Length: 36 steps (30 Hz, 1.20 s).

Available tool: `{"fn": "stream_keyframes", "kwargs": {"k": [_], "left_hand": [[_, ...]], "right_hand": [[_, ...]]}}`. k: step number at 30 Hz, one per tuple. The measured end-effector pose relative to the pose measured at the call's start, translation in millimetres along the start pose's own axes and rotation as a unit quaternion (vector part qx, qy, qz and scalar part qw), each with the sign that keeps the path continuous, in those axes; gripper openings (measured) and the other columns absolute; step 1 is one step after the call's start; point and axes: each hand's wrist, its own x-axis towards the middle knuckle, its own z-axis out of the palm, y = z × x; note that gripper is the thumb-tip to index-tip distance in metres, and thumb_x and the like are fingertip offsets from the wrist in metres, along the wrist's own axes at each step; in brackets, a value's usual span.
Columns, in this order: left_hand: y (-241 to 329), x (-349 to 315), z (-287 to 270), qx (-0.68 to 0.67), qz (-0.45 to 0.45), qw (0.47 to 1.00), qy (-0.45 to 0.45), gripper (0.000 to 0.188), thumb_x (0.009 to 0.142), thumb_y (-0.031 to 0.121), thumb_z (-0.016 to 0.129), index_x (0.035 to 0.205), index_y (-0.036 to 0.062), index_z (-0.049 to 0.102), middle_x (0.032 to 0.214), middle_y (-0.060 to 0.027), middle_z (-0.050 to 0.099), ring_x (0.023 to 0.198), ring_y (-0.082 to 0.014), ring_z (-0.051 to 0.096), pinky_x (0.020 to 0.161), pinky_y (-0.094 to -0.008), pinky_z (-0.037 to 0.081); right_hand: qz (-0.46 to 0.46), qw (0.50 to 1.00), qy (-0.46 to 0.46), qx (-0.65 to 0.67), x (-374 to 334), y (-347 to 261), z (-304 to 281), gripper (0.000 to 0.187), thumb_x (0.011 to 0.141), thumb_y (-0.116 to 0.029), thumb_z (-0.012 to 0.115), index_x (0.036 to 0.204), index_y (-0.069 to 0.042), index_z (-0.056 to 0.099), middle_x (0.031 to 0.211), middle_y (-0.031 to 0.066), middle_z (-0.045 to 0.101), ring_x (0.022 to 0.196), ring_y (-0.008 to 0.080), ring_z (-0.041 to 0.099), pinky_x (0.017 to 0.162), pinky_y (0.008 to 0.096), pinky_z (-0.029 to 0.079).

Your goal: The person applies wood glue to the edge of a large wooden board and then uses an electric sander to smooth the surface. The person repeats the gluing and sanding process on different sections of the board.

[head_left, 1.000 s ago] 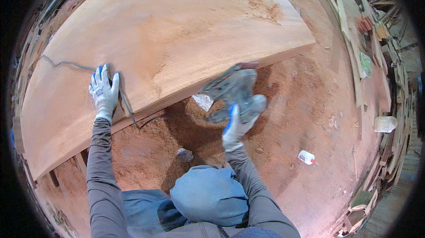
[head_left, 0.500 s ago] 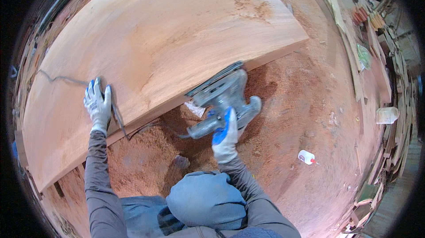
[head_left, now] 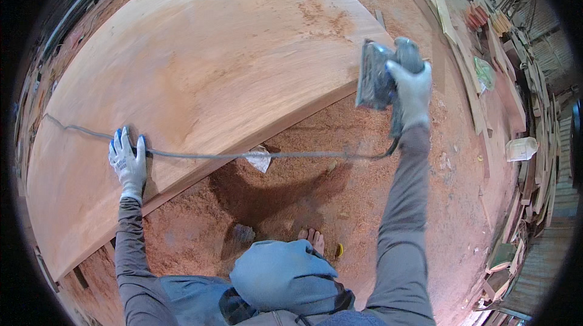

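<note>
My right hand (head_left: 416, 92), in a white glove with blue fingertips, is closed around the handle of a grey power sander (head_left: 376, 74). The sander is at the right end of a large wooden slab (head_left: 225, 71), its flat pad turned toward the wood; contact cannot be made out. My left hand (head_left: 129, 168), gloved alike, lies on the slab near its front edge, fingers spread. The sander's dark cord (head_left: 291, 155) runs almost straight from the tool past the slab's edge to my left hand, passes beneath the fingers, and continues across the slab to the far left.
Reddish sawdust covers the ground (head_left: 364, 162). A white scrap (head_left: 259, 159) lies beside the slab's front edge, and a bare foot (head_left: 313, 240) shows below. Along the right are long planks (head_left: 446, 13), a pale plastic container (head_left: 521, 149) and a green bag (head_left: 484, 74).
My right hand has carried the sander right and away from me, turning it at the slab's right end. The cord, slack before, is now stretched out. My left hand stays on the slab.
</note>
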Motion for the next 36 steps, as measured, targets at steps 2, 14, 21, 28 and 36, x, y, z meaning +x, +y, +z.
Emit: {"fn": "stream_keyframes", "kwargs": {"k": [2, 14, 21, 28, 36], "left_hand": [[20, -1, 7, 0.002, -0.007, 1.0, -0.007, 0.064, 0.103, 0.052, 0.058, 0.152, 0.0103, 0.053, 0.161, -0.017, 0.048, 0.149, -0.0464, 0.038, 0.123, -0.0582, 0.026], [40, 6, 17, 0.01, -0.02, 1.0, -0.013, 0.068, 0.104, 0.054, 0.057, 0.155, 0.01, 0.05, 0.163, -0.0163, 0.043, 0.15, -0.0505, 0.033, 0.125, -0.0604, 0.024], [46, 12, 9, -0.013, 0.002, 1.0, -0.01, 0.066, 0.105, 0.052, 0.055, 0.155, 0.0084, 0.05, 0.162, -0.0191, 0.044, 0.149, -0.0441, 0.039, 0.124, -0.0587, 0.025], [33, 12, 15, -0.022, 0.038, 0.999, 0.012, 0.063, 0.106, 0.047, 0.056, 0.154, 0.0072, 0.051, 0.162, -0.0185, 0.046, 0.15, -0.0408, 0.039, 0.125, -0.0542, 0.026], [28, 11, 9, -0.065, 0.069, 0.995, 0.021, 0.049, 0.109, 0.035, 0.055, 0.15, 0.0083, 0.055, 0.159, -0.0162, 0.05, 0.149, -0.0417, 0.04, 0.124, -0.0527, 0.028]], "right_hand": [[-0.018, 0.993, 0.035, -0.108, 64, 5, -12, 0.077, 0.068, -0.039, 0.097, 0.124, 0.004, 0.065, 0.115, 0.0163, 0.074, 0.101, 0.0244, 0.072, 0.089, 0.0375, 0.057], [-0.117, 0.968, -0.194, -0.111, -52, -67, -2, 0.068, 0.069, -0.037, 0.093, 0.12, -0.005, 0.062, 0.111, 0.0201, 0.075, 0.103, 0.0336, 0.075, 0.089, 0.0455, 0.059], [-0.198, 0.958, -0.207, -0.019, -190, -62, 21, 0.096, 0.076, -0.037, 0.09, 0.149, 0.005, 0.044, 0.131, 0.03, 0.065, 0.121, 0.0433, 0.067, 0.102, 0.0469, 0.056], [-0.116, 0.986, -0.024, 0.118, -197, 8, 31, 0.094, 0.074, -0.024, 0.095, 0.15, 0.002, 0.047, 0.138, 0.0241, 0.064, 0.126, 0.033, 0.066, 0.108, 0.0437, 0.052], [0.014, 0.974, 0.112, 0.195, 0, 75, 0, 0.072, 0.076, -0.024, 0.096, 0.13, 0.002, 0.057, 0.12, 0.012, 0.069, 0.104, 0.022, 0.067, 0.096, 0.0364, 0.054]]}}
